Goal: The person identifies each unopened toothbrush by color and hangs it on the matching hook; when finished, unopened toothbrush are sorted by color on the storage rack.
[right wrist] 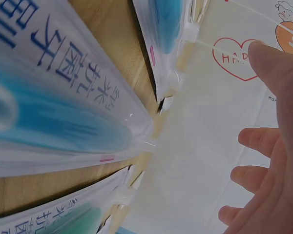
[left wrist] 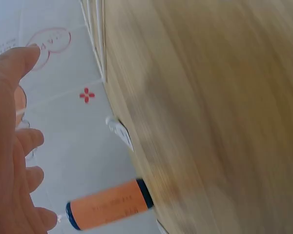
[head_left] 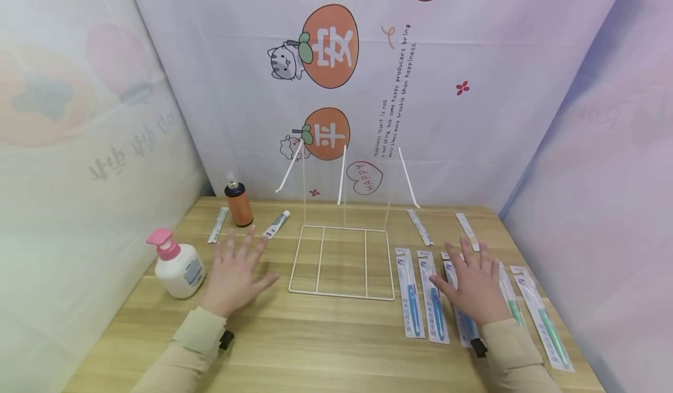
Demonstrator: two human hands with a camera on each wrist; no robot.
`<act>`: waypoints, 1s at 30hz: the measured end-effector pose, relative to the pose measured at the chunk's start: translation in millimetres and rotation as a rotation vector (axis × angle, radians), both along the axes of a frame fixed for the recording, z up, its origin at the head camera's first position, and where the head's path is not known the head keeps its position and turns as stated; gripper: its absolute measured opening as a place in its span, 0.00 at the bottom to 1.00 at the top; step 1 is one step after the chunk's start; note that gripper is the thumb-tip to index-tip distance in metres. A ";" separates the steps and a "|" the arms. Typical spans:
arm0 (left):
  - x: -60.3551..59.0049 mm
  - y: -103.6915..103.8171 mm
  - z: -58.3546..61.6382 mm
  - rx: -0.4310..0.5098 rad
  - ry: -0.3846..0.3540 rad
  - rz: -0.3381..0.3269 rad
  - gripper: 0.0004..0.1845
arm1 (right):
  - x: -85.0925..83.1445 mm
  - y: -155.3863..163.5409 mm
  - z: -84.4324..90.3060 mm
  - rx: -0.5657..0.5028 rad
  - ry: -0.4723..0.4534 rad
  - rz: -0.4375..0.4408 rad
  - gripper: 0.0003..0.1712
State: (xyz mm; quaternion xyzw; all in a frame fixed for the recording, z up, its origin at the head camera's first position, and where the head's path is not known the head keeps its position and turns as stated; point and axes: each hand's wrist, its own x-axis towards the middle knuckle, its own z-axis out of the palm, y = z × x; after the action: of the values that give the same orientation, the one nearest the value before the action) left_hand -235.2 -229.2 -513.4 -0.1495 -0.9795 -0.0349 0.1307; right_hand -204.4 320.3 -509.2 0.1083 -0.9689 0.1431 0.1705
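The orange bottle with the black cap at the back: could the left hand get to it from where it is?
Probably yes. The orange bottle with the black cap stands upright just beyond the open left hand, with only bare wooden table between them.

So the left hand (left wrist: 10, 146) is at the frame's edge, fingers loosely spread and holding nothing. Just past the fingertips there's an orange bottle (left wrist: 110, 204) with dark ends standing on the wooden tabletop (left wrist: 210, 112), plus white wire rack (left wrist: 95, 29) bars further along.
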 end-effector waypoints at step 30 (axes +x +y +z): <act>6.0 69.3 -15.3 0.148 -0.305 -0.140 0.34 | -16.7 -4.5 1.6 0.027 -0.006 0.029 0.54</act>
State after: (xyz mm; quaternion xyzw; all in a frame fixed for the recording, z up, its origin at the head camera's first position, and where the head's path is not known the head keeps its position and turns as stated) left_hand -229.2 -159.9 -528.6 -0.2002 -0.9699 -0.1380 -0.0114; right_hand -221.1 315.8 -507.7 0.1241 -0.9695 0.1330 0.1641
